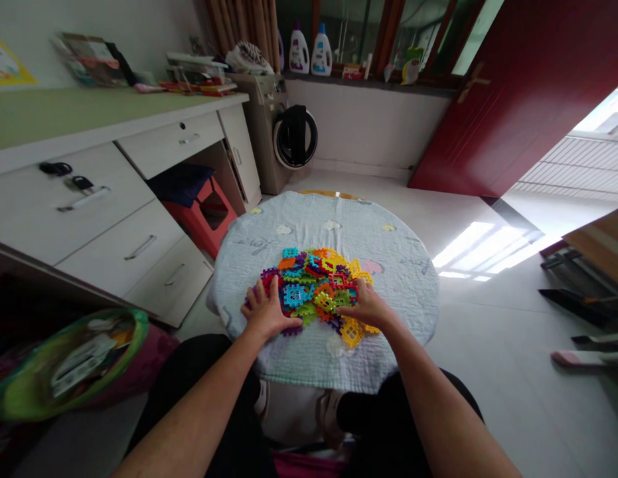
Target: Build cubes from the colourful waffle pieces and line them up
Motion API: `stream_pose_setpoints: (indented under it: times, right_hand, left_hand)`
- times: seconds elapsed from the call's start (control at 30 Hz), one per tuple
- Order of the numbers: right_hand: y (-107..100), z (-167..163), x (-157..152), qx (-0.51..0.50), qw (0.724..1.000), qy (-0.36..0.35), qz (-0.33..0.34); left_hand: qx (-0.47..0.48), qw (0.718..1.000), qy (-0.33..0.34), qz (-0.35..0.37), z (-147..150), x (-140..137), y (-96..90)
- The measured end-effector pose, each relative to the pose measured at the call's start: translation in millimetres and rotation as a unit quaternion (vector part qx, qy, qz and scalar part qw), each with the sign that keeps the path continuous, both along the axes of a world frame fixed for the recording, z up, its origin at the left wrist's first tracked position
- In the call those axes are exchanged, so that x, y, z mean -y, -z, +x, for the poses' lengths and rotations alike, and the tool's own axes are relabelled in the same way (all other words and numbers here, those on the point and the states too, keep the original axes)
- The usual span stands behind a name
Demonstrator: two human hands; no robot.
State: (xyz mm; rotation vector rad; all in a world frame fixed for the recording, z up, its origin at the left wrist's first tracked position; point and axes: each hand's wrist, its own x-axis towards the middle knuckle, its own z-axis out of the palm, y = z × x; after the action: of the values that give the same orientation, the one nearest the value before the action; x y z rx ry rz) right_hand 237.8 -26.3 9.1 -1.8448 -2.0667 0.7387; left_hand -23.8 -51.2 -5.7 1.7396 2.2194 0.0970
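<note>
A heap of colourful interlocking plastic tiles (309,282) lies on a round table covered with a pale blue cloth (309,362). The tiles are square with notched edges, in blue, yellow, red, green, orange and purple. My left hand (263,311) rests on the left side of the heap, its fingers spread over red and purple tiles. At the right side, my right hand (366,305) touches the heap with thumb and fingers apart. A yellow window-patterned tile (351,332) lies at the near edge, between the hands. Some tiles are hidden beneath my palms.
To the left stand a white drawer desk (154,249), a red stool (209,219) and a full waste bin (144,332). A washing machine (261,133) with its door ajar is at the back. A dark red door (508,99) is at the right. My knees flank the table.
</note>
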Motion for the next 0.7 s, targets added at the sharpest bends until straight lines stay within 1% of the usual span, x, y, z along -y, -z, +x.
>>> stream_pose_setpoints:
  times: [0.1, 0.23, 0.33, 0.4, 0.43, 0.5, 0.57, 0.63, 0.7]
  right_hand:
    - [3, -19, 1, -0.003, 1.0, 0.018, 0.019]
    - [6, -37, -9, -0.038, 0.995, 0.034, 0.082]
    - [4, -33, -16, -0.074, 0.989, 0.037, 0.12]
    - [0, -20, -18, -0.077, 0.989, 0.031, 0.122]
    - [-2, -11, -17, -0.063, 0.991, 0.028, 0.114]
    - [-7, 10, -13, 0.004, 0.997, 0.024, 0.071]
    - [-10, 28, -4, 0.088, 0.996, 0.009, -0.014]
    - [-11, 37, 5, 0.145, 0.983, -0.009, -0.114]
    - [-9, 37, 13, 0.171, 0.968, -0.019, -0.181]
  left_hand:
    - [-0.001, 1.0, 0.02, 0.014, 7, -4, 4.3]
    - [0.008, 0.997, 0.061, 0.035, 11, -14, 9.6]
    - [0.017, 0.997, 0.069, 0.037, 9, -19, 10.3]
    - [0.018, 0.997, 0.058, 0.036, 7, -18, 8.8]
    - [0.017, 0.998, 0.051, 0.033, 6, -15, 7.5]
    - [0.012, 0.999, 0.048, 0.015, 3, -7, 4.5]
    - [0.002, 0.998, 0.07, -0.011, -1, 2, 1.9]
    - [-0.014, 0.995, 0.093, -0.034, -4, 9, 0.6]
    - [-0.026, 0.993, 0.104, -0.042, -7, 12, 1.0]
